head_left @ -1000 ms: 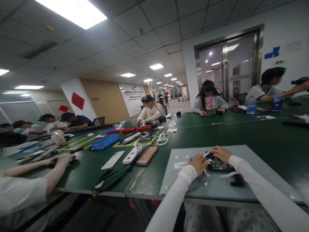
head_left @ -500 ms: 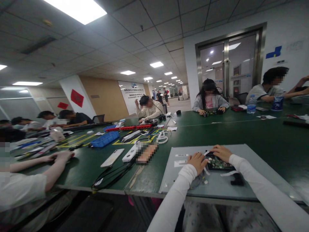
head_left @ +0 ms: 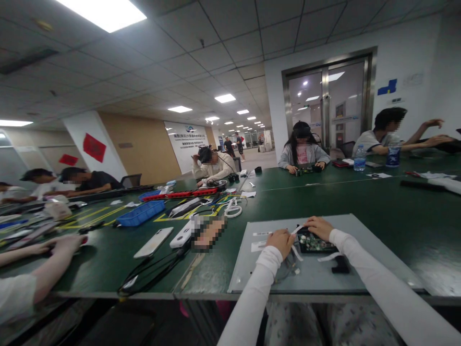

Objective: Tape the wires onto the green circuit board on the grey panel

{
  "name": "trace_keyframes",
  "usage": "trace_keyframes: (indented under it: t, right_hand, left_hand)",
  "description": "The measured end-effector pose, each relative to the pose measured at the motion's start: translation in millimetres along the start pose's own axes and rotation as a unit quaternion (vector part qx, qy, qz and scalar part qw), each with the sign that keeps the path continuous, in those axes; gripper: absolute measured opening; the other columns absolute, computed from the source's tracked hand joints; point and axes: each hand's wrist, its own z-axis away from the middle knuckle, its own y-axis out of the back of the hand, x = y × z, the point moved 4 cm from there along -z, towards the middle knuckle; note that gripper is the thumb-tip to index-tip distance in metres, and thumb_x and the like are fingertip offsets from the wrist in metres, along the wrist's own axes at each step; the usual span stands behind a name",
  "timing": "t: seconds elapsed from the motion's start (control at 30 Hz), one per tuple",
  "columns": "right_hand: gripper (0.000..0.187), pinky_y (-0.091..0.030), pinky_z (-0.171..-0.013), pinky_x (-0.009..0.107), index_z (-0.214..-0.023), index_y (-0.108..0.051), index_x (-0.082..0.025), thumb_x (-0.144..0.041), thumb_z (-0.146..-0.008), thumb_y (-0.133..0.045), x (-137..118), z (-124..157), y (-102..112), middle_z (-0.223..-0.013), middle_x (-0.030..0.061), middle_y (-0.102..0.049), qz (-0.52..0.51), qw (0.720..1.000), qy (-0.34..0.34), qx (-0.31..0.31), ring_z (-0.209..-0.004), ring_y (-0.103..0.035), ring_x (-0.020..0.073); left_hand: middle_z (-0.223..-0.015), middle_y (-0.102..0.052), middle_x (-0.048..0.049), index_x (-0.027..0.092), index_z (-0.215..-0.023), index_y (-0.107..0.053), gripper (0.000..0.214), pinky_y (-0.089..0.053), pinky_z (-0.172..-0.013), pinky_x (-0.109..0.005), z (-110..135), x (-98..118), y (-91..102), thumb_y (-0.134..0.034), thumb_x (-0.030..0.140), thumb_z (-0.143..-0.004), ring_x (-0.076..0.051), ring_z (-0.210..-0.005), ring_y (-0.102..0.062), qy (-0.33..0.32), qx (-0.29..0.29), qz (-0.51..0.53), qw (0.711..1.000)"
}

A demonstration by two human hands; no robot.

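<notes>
A green circuit board (head_left: pixel 317 243) in a dark frame lies on a large grey panel (head_left: pixel 363 240). My left hand (head_left: pixel 281 241) is closed at the board's left side, its fingertips on a short white strip (head_left: pixel 297 229). My right hand (head_left: pixel 319 228) reaches over the board's far edge, with bent fingers closed at the strip's other end. Its fingertips are partly hidden. Thin wires with a small connector (head_left: pixel 296 271) lie below my left hand. Near my right wrist are a loose white strip (head_left: pixel 328 257) and a black piece (head_left: pixel 340 265).
Left of the panel lie a white phone (head_left: pixel 153 242), a white device (head_left: pixel 183 234) with black cables (head_left: pixel 158 270), and a white ring (head_left: pixel 233 208). A blue tray (head_left: pixel 141 213) stands farther back. A co-worker's arms (head_left: pixel 54 254) rest at the left; other people sit around the green table (head_left: pixel 389 211).
The view has turned slightly right, so the scene shifts left. My hands stay at the board, and the white strip between them shows more. A co-worker at the far right has raised a hand.
</notes>
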Motion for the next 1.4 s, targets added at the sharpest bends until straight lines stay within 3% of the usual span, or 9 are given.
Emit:
trace_keyframes:
  t: [0.53,0.87,1.4]
  right_hand:
    - [0.032,-0.031,-0.088,0.03,-0.101,-0.058,-0.025,-0.027,-0.075,-0.04,-6,-2,1,-0.107,0.0035,-0.049,0.011,1.0,0.006,0.008,-0.101,-0.042,0.0179]
    - [0.032,-0.028,-0.09,0.031,-0.103,-0.057,-0.03,-0.026,-0.075,-0.042,-13,-2,1,-0.109,0.0021,-0.048,0.022,1.0,0.01,-0.001,-0.103,-0.041,0.0178]
    - [0.035,-0.03,-0.089,0.029,-0.105,-0.057,-0.021,-0.024,-0.076,-0.038,-1,-1,-2,-0.107,0.0051,-0.049,0.012,1.0,0.0,0.005,-0.101,-0.043,0.0176]
  left_hand:
    - [-0.101,-0.056,-0.0063,0.019,-0.099,-0.055,0.046,-0.034,-0.084,-0.032,-1,-5,4.7,-0.016,0.039,-0.086,-0.019,-0.099,-0.047,0.011,0.022,0.008,1.0]
    - [-0.106,-0.047,-0.0028,0.033,-0.104,-0.052,0.041,-0.033,-0.081,-0.036,1,-8,-1.0,-0.017,0.045,-0.085,-0.021,-0.101,-0.04,0.006,0.052,-0.011,0.999]
    - [-0.102,-0.053,-0.0063,0.019,-0.092,-0.059,0.053,-0.035,-0.08,-0.034,-2,-12,-3.9,-0.012,0.041,-0.086,-0.021,-0.097,-0.045,0.011,0.042,0.01,0.999]
